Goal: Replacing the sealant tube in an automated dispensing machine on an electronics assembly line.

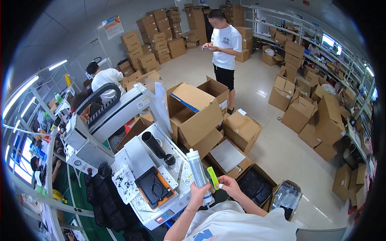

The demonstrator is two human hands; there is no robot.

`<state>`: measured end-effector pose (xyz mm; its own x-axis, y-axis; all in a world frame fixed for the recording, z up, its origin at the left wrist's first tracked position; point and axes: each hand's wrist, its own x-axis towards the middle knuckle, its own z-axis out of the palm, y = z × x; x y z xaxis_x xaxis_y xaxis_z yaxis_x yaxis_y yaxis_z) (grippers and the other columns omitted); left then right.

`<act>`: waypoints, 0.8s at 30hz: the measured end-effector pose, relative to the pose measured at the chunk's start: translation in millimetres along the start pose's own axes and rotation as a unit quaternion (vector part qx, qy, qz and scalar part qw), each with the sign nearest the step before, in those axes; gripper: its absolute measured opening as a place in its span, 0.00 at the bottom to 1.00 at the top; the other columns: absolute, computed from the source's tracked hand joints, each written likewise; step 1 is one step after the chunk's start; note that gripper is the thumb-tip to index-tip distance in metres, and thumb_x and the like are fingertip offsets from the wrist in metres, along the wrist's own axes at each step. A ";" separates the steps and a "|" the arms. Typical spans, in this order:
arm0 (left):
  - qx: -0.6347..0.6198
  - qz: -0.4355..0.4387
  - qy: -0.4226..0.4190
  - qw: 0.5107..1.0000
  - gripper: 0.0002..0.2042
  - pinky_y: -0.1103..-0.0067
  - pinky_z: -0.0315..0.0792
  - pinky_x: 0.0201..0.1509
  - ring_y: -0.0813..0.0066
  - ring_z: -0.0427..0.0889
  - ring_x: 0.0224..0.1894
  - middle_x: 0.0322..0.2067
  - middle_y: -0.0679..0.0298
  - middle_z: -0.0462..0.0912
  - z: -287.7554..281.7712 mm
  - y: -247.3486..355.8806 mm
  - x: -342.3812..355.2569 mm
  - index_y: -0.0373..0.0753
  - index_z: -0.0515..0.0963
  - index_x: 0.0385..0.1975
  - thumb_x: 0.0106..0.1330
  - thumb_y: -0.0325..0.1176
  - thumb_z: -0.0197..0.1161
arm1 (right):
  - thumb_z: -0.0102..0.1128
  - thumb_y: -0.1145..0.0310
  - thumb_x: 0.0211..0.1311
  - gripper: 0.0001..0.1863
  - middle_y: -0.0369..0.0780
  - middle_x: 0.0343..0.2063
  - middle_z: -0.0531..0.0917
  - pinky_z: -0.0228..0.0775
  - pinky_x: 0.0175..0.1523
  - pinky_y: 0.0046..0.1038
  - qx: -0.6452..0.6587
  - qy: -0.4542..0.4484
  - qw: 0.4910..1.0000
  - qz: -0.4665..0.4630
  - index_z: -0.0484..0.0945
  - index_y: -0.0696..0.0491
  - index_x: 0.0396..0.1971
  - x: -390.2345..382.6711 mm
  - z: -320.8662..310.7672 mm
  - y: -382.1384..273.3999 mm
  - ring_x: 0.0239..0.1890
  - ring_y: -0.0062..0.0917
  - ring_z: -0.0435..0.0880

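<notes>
Where left fingers (201, 190) curl, the tube (196, 168) is cylindrical.

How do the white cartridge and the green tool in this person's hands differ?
The white cartridge is longer and thicker; the green tool is shorter and slimmer. The white cartridge is in the left hand, the green tool in the right hand. Both are hand-held.

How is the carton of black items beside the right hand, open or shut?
Open: this carton has an uncovered top, and black items show inside.
</notes>
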<state>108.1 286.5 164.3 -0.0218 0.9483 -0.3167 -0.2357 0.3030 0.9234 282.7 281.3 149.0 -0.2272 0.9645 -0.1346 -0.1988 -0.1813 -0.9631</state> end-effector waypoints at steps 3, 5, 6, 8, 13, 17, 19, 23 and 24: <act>-0.020 -0.023 -0.005 1.000 0.13 0.76 0.75 0.32 0.73 0.80 0.26 0.27 0.62 0.80 -6.1 1.9 0.6 0.33 0.74 0.35 0.49 0.23 0.65 | 0.60 0.75 0.58 0.12 0.32 0.34 0.80 0.68 0.45 0.17 -0.002 0.017 1.000 -0.007 0.76 0.57 0.42 -0.2 -4.5 -0.2 0.36 0.13 0.77; -0.027 -0.041 -0.017 0.999 0.12 0.76 0.76 0.32 0.73 0.80 0.26 0.27 0.62 0.80 -11.2 3.2 -0.5 0.33 0.74 0.35 0.50 0.23 0.65 | 0.60 0.74 0.58 0.12 0.32 0.33 0.79 0.67 0.43 0.16 -0.008 0.026 1.000 -0.006 0.76 0.58 0.42 -1.6 -10.6 -1.2 0.35 0.13 0.75; -0.027 -0.056 -0.021 0.998 0.12 0.76 0.75 0.31 0.73 0.80 0.26 0.27 0.61 0.80 -13.6 3.9 -1.3 0.32 0.74 0.35 0.50 0.23 0.64 | 0.59 0.72 0.58 0.12 0.31 0.33 0.79 0.66 0.42 0.16 -0.015 0.033 0.999 -0.009 0.77 0.57 0.42 -1.0 -14.1 -1.3 0.35 0.12 0.75; -0.018 -0.079 -0.034 0.996 0.13 0.77 0.75 0.30 0.73 0.80 0.26 0.27 0.61 0.80 -21.2 2.2 -2.5 0.32 0.74 0.36 0.50 0.23 0.64 | 0.57 0.70 0.59 0.12 0.30 0.31 0.79 0.65 0.41 0.16 -0.035 0.037 0.999 -0.019 0.78 0.57 0.42 0.6 -20.6 -3.9 0.35 0.12 0.74; 0.035 -0.087 -0.066 0.993 0.13 0.76 0.76 0.31 0.74 0.80 0.27 0.27 0.62 0.80 -31.4 -3.5 -12.2 0.32 0.75 0.36 0.50 0.25 0.67 | 0.49 0.70 0.62 0.12 0.32 0.29 0.76 0.66 0.34 0.18 -0.193 -0.080 0.978 -0.010 0.76 0.59 0.43 4.2 -59.3 -26.5 0.30 0.14 0.72; 0.006 -0.103 -0.126 0.987 0.13 0.79 0.75 0.30 0.77 0.79 0.25 0.27 0.63 0.81 -19.2 0.8 -24.9 0.32 0.76 0.35 0.49 0.24 0.67 | 0.47 0.70 0.62 0.12 0.34 0.25 0.73 0.62 0.26 0.18 -0.095 -0.062 0.988 0.107 0.74 0.60 0.42 -0.9 -81.9 -23.9 0.21 0.15 0.70; 0.008 -0.103 -0.118 0.988 0.13 0.79 0.75 0.30 0.77 0.79 0.25 0.26 0.63 0.81 -21.1 -7.6 -29.0 0.32 0.76 0.35 0.50 0.25 0.68 | 0.46 0.71 0.64 0.13 0.36 0.25 0.76 0.64 0.23 0.16 -0.039 -0.003 0.983 0.179 0.73 0.61 0.43 -0.5 -111.9 -15.1 0.18 0.16 0.72; 0.002 -0.122 -0.054 0.991 0.13 0.79 0.75 0.30 0.76 0.80 0.24 0.25 0.63 0.80 -31.1 -14.9 -37.7 0.32 0.76 0.34 0.50 0.26 0.68 | 0.48 0.68 0.66 0.12 0.38 0.24 0.78 0.66 0.25 0.15 0.210 0.189 0.944 0.171 0.74 0.61 0.41 -8.4 -167.5 36.4 0.22 0.15 0.75; 0.028 -0.134 -0.056 0.989 0.13 0.79 0.75 0.30 0.76 0.80 0.24 0.24 0.62 0.80 -36.7 -19.5 -40.2 0.32 0.75 0.34 0.50 0.26 0.68 | 0.48 0.70 0.65 0.12 0.39 0.28 0.78 0.68 0.26 0.15 0.266 0.177 0.916 0.242 0.73 0.62 0.43 -13.2 -186.7 61.3 0.24 0.17 0.76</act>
<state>77.9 239.0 151.1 0.1433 0.8366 -0.5287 -0.1635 0.5469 0.8211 451.5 293.3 48.2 -0.1068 0.7313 -0.6737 -0.6147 -0.5811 -0.5333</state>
